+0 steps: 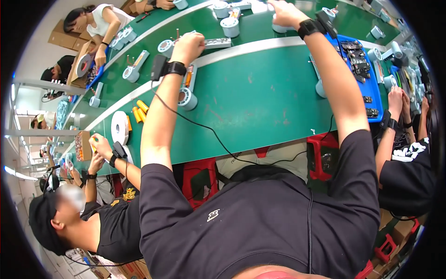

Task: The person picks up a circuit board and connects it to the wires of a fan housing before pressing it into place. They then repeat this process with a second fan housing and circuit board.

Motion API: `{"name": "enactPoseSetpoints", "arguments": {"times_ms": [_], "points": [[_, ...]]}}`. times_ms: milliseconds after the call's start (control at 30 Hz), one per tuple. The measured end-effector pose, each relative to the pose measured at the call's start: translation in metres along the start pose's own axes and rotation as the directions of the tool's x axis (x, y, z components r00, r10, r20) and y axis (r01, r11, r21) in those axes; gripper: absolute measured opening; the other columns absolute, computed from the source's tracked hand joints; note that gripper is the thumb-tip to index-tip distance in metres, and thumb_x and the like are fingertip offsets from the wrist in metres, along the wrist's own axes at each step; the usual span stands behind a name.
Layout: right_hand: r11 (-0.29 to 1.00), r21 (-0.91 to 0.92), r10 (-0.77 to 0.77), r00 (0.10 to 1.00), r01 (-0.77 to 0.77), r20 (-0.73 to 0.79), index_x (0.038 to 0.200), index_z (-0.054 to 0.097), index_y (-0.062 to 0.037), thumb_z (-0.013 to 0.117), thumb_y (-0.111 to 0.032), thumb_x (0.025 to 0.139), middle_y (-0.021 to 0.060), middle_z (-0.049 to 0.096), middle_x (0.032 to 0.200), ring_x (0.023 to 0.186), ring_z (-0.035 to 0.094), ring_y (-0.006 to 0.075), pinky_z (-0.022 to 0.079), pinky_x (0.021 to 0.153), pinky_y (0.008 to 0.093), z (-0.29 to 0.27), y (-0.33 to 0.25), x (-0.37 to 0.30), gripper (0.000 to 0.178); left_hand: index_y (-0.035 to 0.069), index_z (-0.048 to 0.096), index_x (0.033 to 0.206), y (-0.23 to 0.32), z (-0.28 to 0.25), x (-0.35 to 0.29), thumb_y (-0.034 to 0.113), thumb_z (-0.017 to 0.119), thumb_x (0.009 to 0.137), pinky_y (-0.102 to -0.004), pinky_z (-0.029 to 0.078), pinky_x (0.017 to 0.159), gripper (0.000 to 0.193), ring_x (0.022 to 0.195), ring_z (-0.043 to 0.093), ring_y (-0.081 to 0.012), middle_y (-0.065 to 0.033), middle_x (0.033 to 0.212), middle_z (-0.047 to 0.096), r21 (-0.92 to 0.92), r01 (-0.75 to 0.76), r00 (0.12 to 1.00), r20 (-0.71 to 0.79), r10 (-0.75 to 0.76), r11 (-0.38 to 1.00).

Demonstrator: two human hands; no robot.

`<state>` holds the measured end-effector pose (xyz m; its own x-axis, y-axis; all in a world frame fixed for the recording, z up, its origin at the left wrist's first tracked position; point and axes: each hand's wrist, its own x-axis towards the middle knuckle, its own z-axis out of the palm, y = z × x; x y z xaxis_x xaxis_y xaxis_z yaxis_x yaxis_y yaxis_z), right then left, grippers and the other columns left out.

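Note:
My left hand [189,47] reaches over the far part of the green bench, its fingers curled around the middle of a pale blue housing. That housing's round head [166,46] shows on one side of the hand and its grey straight handle [218,43] on the other. Farther right, my right hand [287,16] is closed at the top of the view, above a pale blue round part [281,29]; whatever its fingers hold is hidden. Below my left wrist lies another housing [187,98], an orange piece in its handle. One more housing [319,87] is partly covered by my right forearm.
A blue tray [377,104] of black parts sits right of my right arm. A white tape roll [120,127] and orange cylinders [139,113] lie at left. A pale strip [253,49] crosses the bench [251,100]. Co-workers sit on both sides; a cable hangs from my left wrist.

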<state>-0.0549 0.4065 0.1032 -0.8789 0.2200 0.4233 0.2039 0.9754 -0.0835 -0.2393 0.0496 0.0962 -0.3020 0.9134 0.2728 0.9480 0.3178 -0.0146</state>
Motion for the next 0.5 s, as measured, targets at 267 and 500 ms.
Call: {"name": "enactPoseSetpoints", "arguments": {"times_ms": [267, 500], "points": [[0.965, 0.212, -0.219, 0.917, 0.153, 0.334, 0.124, 0.057, -0.0096, 0.068, 0.005, 0.070, 0.0186, 0.061, 0.113, 0.108, 0.061, 0.0421, 0.053, 0.090, 0.0472, -0.005, -0.056, -0.009, 0.057, 0.016, 0.075, 0.115, -0.065, 0.007, -0.039, 0.016, 0.072, 0.081, -0.0502, 0.041, 0.113, 0.035, 0.134, 0.053, -0.0393, -0.0103, 0.137, 0.067, -0.066, -0.059, 0.950, -0.310, 0.036, 0.996], [0.753, 0.338, -0.655, 0.594, 0.565, 0.466, 0.109, 0.064, -0.0064, 0.070, 0.006, 0.064, 0.0126, 0.060, 0.115, 0.122, 0.055, 0.0339, 0.040, 0.113, 0.0496, -0.093, -0.165, -0.137, 0.048, 0.008, 0.044, 0.146, -0.119, 0.004, -0.082, 0.018, 0.077, 0.085, -0.0465, 0.039, 0.116, 0.071, 0.140, 0.045, -0.0408, -0.0181, 0.152, 0.048, -0.048, 0.381, 0.919, 0.132, -0.372, 0.923]]}}
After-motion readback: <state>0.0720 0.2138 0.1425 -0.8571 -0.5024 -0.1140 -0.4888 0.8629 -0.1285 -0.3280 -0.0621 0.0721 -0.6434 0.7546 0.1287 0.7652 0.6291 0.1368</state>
